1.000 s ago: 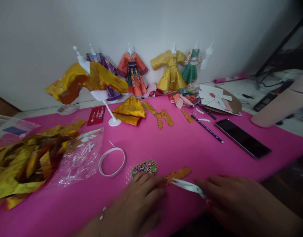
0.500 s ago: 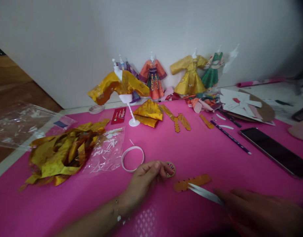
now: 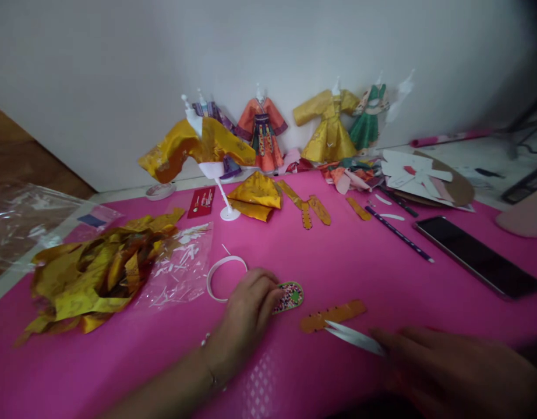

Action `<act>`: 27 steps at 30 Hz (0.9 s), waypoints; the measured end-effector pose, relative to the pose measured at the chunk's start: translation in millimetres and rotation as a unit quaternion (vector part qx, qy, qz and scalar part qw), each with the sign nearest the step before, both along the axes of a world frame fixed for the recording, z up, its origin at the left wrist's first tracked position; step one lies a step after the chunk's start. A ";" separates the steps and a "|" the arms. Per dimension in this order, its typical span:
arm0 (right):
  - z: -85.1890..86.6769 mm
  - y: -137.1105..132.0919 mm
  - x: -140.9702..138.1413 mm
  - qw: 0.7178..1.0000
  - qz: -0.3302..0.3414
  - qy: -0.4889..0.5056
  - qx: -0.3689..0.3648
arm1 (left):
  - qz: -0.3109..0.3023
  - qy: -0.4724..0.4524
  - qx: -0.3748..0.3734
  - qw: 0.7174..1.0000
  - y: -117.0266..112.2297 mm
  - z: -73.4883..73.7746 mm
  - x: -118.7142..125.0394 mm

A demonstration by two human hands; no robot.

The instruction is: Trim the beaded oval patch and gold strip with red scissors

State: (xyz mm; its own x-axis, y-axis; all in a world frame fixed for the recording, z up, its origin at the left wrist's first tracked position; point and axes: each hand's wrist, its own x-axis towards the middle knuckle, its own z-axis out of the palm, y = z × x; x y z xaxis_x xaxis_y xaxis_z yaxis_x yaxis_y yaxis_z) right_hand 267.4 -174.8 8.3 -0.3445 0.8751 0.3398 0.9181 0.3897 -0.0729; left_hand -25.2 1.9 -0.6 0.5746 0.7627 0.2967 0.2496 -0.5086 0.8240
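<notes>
My left hand (image 3: 251, 299), its back upward, is closed on the near end of a small rounded piece (image 3: 290, 297) with a speckled multicoloured face and green edge. The piece lies low over the pink mat, and my fingers hide its left end. Scissors (image 3: 356, 338) are in my right hand (image 3: 452, 361), which is dim and blurred, its fingers around the handles. The blades are slightly parted, their tips over a mustard fabric strip (image 3: 345, 313) with small dark notches along its upper edge. A white ring (image 3: 211, 279) of tape lies beside my left hand.
Yellow fabric scraps (image 3: 94, 273) and a clear plastic bag (image 3: 185, 273) with white bits lie left. A small dress form (image 3: 229, 213) wears a yellow top. Farther back stand dressed doll forms (image 3: 264, 134). A phone (image 3: 478, 256) and purple pencil (image 3: 399, 235) lie right.
My left hand has turned back-up and flattened the speckled piece, so more of its face shows. The scissors keep their place at the strip. The whole view has shifted slightly.
</notes>
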 end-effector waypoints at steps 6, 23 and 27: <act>18.2 7.7 -7.1 0.999 0.028 0.009 0.012 | -0.004 0.047 0.105 0.993 0.6 -3.9 -3.3; 21.0 6.1 -8.7 0.999 0.032 0.000 -0.019 | 0.006 0.110 0.182 0.977 0.5 -4.4 -3.4; 23.3 7.7 -10.5 0.999 0.035 -0.009 -0.008 | 0.013 0.120 0.185 0.975 2.6 -5.2 -3.6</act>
State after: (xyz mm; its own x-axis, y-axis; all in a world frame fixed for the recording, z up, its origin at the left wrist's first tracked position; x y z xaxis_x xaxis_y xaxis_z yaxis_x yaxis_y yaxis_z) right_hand 256.9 -167.2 31.6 -0.4116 0.8538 0.3186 0.8895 0.4525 -0.0636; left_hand -28.8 4.5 -5.8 0.6436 0.6437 0.4141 0.4286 -0.7513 0.5018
